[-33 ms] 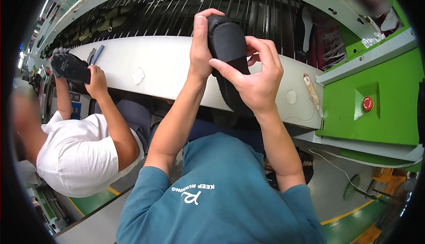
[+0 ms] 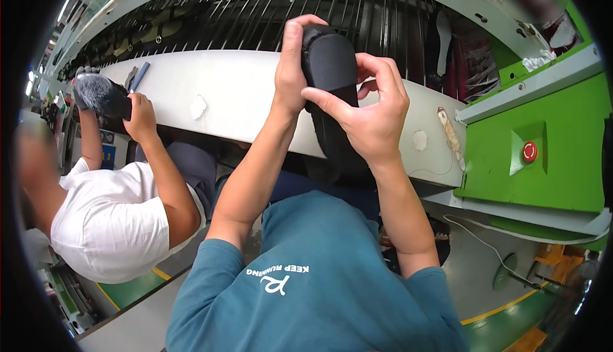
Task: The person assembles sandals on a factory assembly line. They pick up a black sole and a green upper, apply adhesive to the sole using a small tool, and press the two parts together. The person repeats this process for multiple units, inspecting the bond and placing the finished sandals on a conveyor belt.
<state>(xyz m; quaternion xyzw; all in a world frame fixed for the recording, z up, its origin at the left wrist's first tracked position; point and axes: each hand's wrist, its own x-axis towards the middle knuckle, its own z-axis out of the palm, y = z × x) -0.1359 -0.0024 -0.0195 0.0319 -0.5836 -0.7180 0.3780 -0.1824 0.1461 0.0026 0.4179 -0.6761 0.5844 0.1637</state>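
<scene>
Both my hands hold a black shoe [image 2: 332,71] upright in front of me, over a long white ledge [image 2: 242,84]. My left hand [image 2: 290,65] grips its left side, thumb on top near the toe. My right hand [image 2: 373,112] wraps the right side, with the index finger laid across the dark upper. The shoe's lower part [image 2: 338,154] hangs down behind my right wrist. My forearms rise from my teal shirt [image 2: 313,275].
At the left a co-worker in a white shirt [image 2: 108,224] holds a dark, fuzzy-topped shoe [image 2: 99,93] over the same ledge. Behind the ledge runs a black barred rack [image 2: 255,14]. A green housing with a red button [image 2: 530,152] stands right. White lumps [image 2: 199,106] lie on the ledge.
</scene>
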